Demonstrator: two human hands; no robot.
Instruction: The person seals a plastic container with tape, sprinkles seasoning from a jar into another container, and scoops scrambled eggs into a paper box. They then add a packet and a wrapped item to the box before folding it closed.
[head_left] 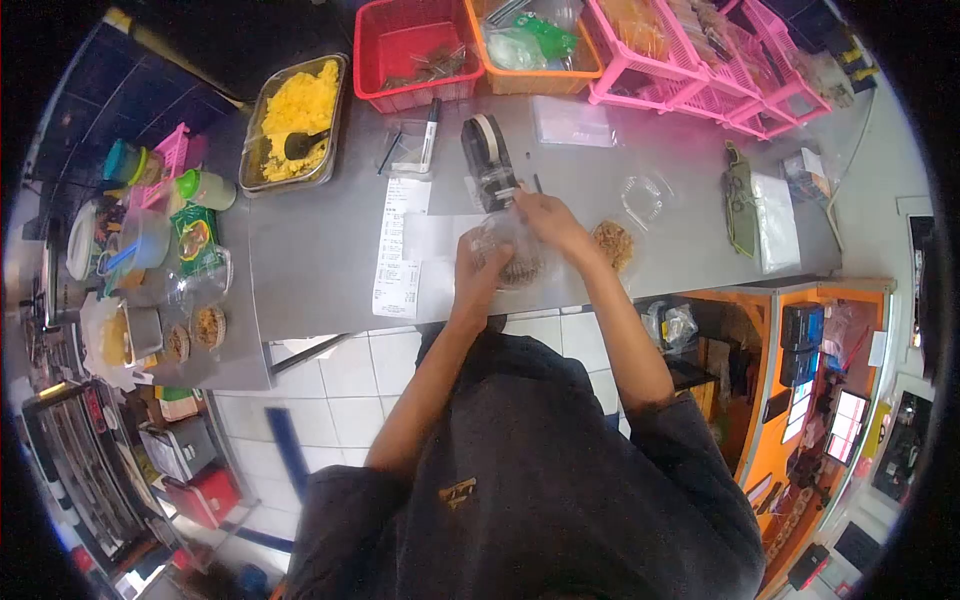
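My left hand (pixel 482 268) is closed on a clear plastic food container (pixel 518 268) with brown food inside, at the front of the steel table. A black tape dispenser (pixel 486 150) with a roll in it stands just beyond. At its near end my right hand (pixel 552 222) has its fingers pinched together, on what looks like the end of the tape; the strip itself is hard to make out. Beside my right wrist lies a portion of brown crumbly food (pixel 612 246). A clear plastic lid (pixel 645 200) is farther right.
A long printed receipt (pixel 397 250) and a black marker (pixel 431 135) lie left of the dispenser. A tray of yellow food (pixel 335 120) sits back left. Red basket (pixel 370 60), orange basket (pixel 545 78) and pink racks (pixel 650 75) line the back. Plastic sheets (pixel 775 225) lie right.
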